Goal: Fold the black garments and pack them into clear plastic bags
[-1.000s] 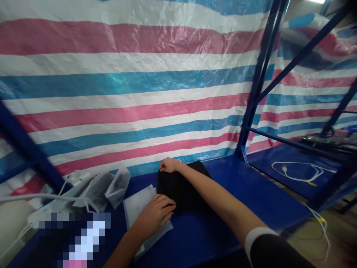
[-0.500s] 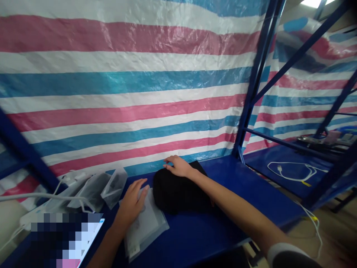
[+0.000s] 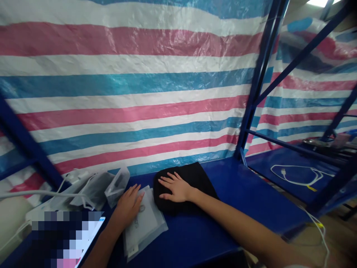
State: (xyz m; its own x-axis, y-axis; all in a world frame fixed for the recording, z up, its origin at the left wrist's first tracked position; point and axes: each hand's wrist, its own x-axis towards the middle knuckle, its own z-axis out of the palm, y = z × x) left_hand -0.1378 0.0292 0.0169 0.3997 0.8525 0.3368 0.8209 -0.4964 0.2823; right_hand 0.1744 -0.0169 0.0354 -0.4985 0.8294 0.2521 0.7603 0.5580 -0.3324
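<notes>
Folded black fabric (image 3: 202, 180) lies on the blue tabletop (image 3: 234, 223). My right hand (image 3: 177, 188) rests flat on the fabric's left part, palm down with its fingers spread. Just left of it, my left hand (image 3: 129, 206) lies over the left edge of a flat, frosted plastic bag (image 3: 149, 223), fingers stretched out and holding nothing. Some faint print shows on that bag. Part of it is hidden by my left hand and wrist.
Several translucent bags (image 3: 96, 190) and a white cable (image 3: 41, 194) lie at the left. A pixelated screen (image 3: 86, 238) sits at the lower left. Blue metal posts (image 3: 255, 85) frame a striped sheet (image 3: 139, 111). Another white cable (image 3: 295, 180) is on the neighbouring table.
My right hand has come down and nearer, from the fabric's far edge to flat on its top with fingers spread. My left hand has shifted slightly left and settled lower.
</notes>
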